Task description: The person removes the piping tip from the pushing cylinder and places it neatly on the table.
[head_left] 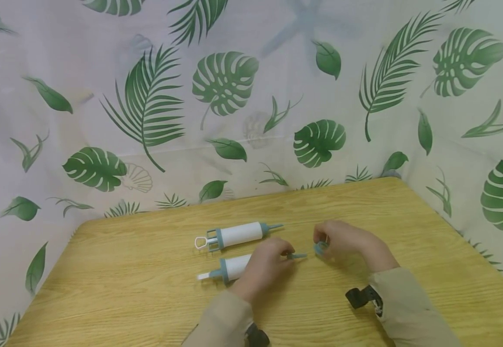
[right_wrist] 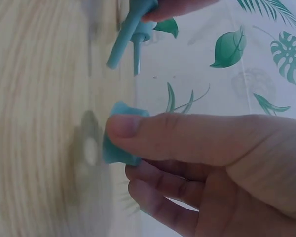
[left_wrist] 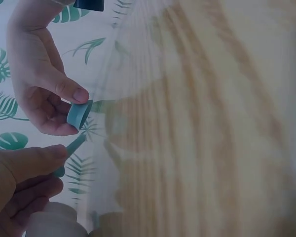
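My left hand (head_left: 266, 265) pinches a teal tapered nozzle (right_wrist: 122, 44) by its wider end, and its thin tip points right. Beneath that hand lies a syringe-like tube (head_left: 235, 266) with a white barrel and teal collar, partly hidden. Whether the nozzle is joined to this tube, I cannot tell. A short teal ring-shaped cap (left_wrist: 79, 116) is held between the thumb and fingers of my right hand (head_left: 342, 237). The cap is just off the nozzle's tip, with a small gap between them in the right wrist view.
A second syringe-like tube (head_left: 240, 234) lies behind the left hand, its nozzle to the right and a white looped handle (head_left: 200, 242) to the left. Both tubes are on a wooden table (head_left: 125, 289). A leaf-patterned curtain (head_left: 268, 111) stands along the back and sides.
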Action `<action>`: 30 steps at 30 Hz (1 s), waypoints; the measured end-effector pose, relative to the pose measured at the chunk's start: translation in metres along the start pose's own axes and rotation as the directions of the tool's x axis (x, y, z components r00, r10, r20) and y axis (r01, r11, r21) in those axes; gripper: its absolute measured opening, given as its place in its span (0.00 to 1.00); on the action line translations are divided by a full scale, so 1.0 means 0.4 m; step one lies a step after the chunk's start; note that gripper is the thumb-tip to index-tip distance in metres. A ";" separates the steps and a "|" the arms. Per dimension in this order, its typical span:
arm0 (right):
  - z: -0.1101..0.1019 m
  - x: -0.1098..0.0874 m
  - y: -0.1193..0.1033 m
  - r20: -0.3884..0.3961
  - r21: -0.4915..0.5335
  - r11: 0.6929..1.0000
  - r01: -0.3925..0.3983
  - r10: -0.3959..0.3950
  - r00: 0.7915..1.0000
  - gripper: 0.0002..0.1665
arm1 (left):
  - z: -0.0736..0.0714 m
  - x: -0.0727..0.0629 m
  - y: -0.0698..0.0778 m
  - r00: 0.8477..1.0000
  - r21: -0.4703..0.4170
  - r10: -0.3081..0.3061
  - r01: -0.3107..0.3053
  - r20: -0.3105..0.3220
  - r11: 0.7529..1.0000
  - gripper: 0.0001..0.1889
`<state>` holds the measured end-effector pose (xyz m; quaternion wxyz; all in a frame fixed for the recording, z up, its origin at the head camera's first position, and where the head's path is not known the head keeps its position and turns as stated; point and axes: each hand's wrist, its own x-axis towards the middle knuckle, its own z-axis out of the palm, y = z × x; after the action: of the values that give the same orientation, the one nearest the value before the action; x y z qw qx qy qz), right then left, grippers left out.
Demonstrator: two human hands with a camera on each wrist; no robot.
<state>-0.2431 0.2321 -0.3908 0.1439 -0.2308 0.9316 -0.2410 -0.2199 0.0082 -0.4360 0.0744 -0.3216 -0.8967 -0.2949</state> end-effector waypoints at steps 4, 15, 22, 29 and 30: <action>0.005 -0.001 0.005 0.009 -0.022 0.999 0.040 -0.040 0.999 0.12 | 0.010 0.010 0.003 0.999 0.045 0.037 -0.038 0.013 0.998 0.05; 0.014 0.003 0.008 0.040 -0.060 0.997 0.044 -0.042 0.998 0.14 | 0.019 0.023 0.013 0.996 0.175 0.035 -0.049 0.079 0.983 0.05; 0.019 0.006 0.010 0.057 -0.061 0.998 0.012 -0.008 0.998 0.15 | 0.020 0.024 0.014 0.995 0.251 0.052 -0.072 0.087 0.965 0.06; 0.017 0.004 0.002 0.067 -0.057 0.998 -0.009 0.013 0.998 0.15 | 0.014 0.024 0.019 0.994 0.281 0.043 -0.069 0.096 0.957 0.07; 0.016 0.004 0.001 0.067 -0.058 0.998 -0.010 0.014 0.998 0.15 | 0.013 0.024 0.019 0.994 0.281 0.045 -0.070 0.095 0.957 0.07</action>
<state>-0.2421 0.2293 -0.3968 0.1699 -0.2374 0.9342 -0.2051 -0.2224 0.0210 -0.4335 0.0889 -0.3460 -0.9224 -0.1466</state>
